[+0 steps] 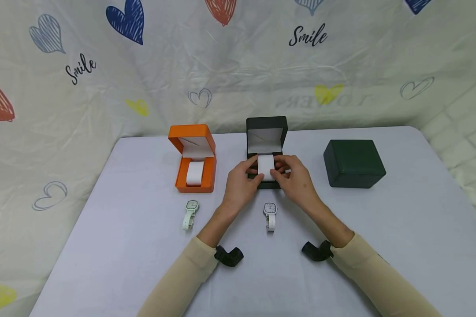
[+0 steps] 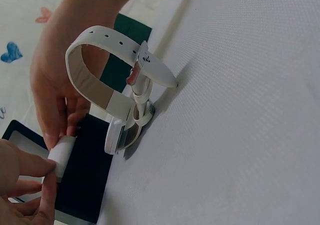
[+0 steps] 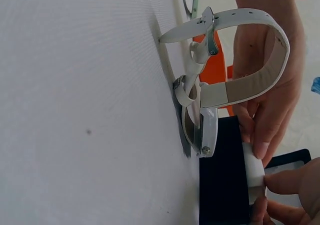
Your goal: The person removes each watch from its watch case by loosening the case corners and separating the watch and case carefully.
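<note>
An open dark box (image 1: 266,123) with a pale-lined lid stands at the back middle of the table. My left hand (image 1: 239,184) pinches the left side of the white watch cushion (image 1: 266,166) in it, and my right hand (image 1: 298,179) pinches the right side. Both wrist views show thumbs and fingers at the cushion (image 2: 62,155) above the box's front wall (image 3: 222,170). Whether the cushion is fully seated is hidden by fingers. A white-strapped watch (image 1: 269,215) stands in front of the box, its strap buckled into a loop (image 2: 85,70).
To the left, an open orange box (image 1: 194,188) holds another white cushion (image 1: 195,173), with a pale green watch (image 1: 189,215) before it. On the right sits a closed dark green box (image 1: 355,163). A printed cloth (image 1: 238,66) hangs behind the white table (image 1: 115,246).
</note>
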Tool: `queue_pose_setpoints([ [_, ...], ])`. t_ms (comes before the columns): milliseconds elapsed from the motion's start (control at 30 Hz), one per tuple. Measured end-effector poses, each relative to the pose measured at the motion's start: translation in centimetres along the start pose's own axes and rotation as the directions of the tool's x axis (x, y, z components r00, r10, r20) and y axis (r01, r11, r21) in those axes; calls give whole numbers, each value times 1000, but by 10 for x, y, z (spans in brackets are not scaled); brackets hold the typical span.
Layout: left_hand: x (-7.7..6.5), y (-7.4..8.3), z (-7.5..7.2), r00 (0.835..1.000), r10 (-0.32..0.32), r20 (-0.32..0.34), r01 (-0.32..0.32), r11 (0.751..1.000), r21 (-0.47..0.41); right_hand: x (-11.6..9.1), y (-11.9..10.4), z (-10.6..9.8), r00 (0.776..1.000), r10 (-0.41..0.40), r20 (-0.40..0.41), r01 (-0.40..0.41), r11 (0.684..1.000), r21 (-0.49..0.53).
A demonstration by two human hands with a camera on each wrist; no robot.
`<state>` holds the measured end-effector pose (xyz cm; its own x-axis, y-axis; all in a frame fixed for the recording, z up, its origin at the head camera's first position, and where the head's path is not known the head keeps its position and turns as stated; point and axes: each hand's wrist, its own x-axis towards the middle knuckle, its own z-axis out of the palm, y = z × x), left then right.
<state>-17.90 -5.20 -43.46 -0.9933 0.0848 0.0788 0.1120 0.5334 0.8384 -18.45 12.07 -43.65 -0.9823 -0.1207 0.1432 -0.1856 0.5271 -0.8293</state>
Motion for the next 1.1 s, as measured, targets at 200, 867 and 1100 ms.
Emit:
queue_pose_setpoints([
  [200,1,-1,0,1000,2,1,-2,1000,6,0,0,-1,1000,-7,-13,6,997,-74],
  [867,1,-6,-4,999,42,-16,-38,979,202,3,7,-3,999,-23,29,25,997,-71],
  [1100,3,-11,-3,999,35,0,-34,981,191,5,10,-3,999,-21,36,24,997,-71],
])
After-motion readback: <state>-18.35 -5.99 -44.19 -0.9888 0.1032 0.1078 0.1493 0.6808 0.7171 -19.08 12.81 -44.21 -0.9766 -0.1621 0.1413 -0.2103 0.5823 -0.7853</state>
